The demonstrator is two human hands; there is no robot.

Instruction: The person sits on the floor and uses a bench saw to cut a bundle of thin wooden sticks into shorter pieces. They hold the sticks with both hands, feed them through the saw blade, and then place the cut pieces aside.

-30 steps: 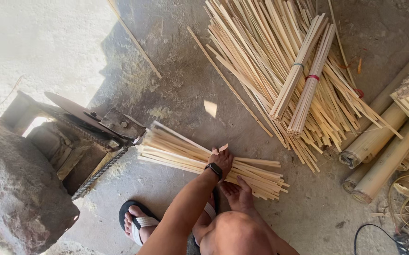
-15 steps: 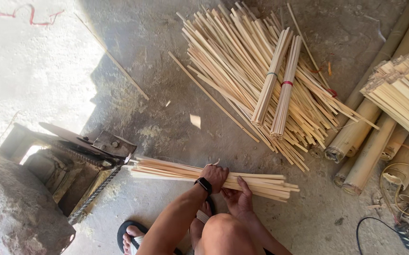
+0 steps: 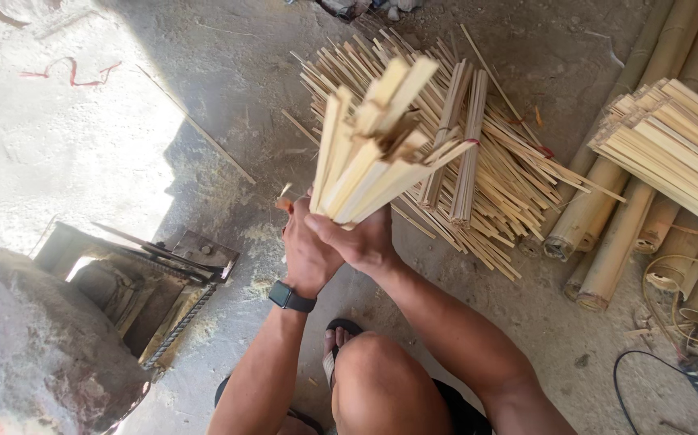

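A bundle of pale split bamboo slats [image 3: 373, 141] stands upright in front of me, its top ends fanning toward the camera. My left hand [image 3: 309, 254], with a black watch on the wrist, grips the bundle's lower part from the left. My right hand [image 3: 361, 242] wraps around it from the right, just beside the left. The bundle's bottom end is hidden behind my hands.
A large loose pile of bamboo slats [image 3: 486, 161] with two tied bundles lies on the concrete floor behind. Whole bamboo poles [image 3: 607, 217] and a stack of flat slats [image 3: 679, 145] lie at the right. A metal cutting block [image 3: 148, 282] and stone sit at left.
The bundle lay flat on the floor under both hands; now it has been lifted and stood upright, gripped in both hands close to the camera.
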